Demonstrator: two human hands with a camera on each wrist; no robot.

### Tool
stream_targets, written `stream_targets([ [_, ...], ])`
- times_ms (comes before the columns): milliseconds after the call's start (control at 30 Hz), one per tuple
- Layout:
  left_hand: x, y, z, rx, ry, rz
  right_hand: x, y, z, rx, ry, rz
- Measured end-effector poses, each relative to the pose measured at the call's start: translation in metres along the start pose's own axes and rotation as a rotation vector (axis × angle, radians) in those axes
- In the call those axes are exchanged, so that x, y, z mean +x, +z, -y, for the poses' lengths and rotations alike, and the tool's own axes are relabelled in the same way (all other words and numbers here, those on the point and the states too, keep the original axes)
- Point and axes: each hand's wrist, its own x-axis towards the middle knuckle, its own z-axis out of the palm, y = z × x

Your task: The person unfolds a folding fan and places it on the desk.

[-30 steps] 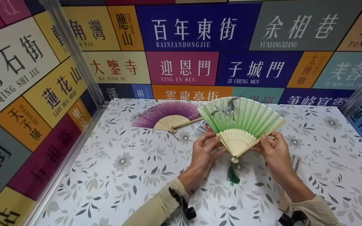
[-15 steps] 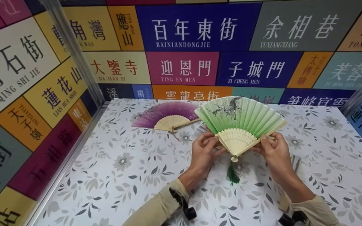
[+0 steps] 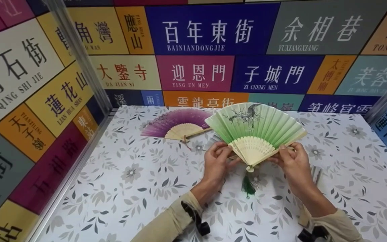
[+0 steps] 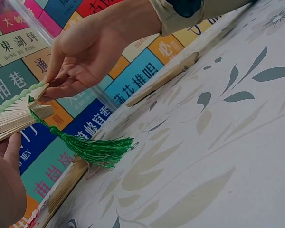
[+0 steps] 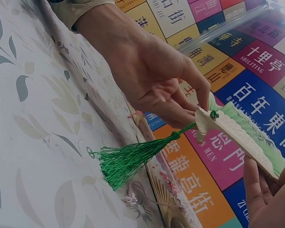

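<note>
A green folding fan [image 3: 264, 126] with pale ribs and a dark blossom print is spread out above the table. My left hand [image 3: 216, 164] pinches its left outer rib, and my right hand [image 3: 293, 164] pinches the right outer rib, thumb on the near side. From the pivot at the bottom hangs a green tassel [image 3: 248, 185], which shows large in the left wrist view and the right wrist view. Behind it to the left lies a spread purple folding fan [image 3: 166, 122]. Part of another fan [image 3: 213, 143] lies behind my left hand, mostly hidden.
A folded fan [image 4: 166, 78] lies on the table under my right forearm, which partly covers it in the head view. White leaf-patterned cloth [image 3: 139, 198] covers the table. Panels with street names [image 3: 210, 28] stand at the back and left.
The green fan has spread slightly wider, its left edge shifting left over the purple fan. My left hand has drifted a little left; my right hand barely moves.
</note>
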Motion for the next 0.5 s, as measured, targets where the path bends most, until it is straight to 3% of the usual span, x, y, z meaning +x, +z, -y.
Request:
stream_targets([
  [267, -0.0007, -0.0009, -0.0016, 0.043, 0.006, -0.015, 0.0007, 0.0002, 0.0005, 0.008, 0.001, -0.004],
  [500, -0.0009, 0.0001, -0.0030, 0.011, 0.010, -0.024, 0.0002, -0.0011, 0.0001, 0.034, -0.002, 0.010],
])
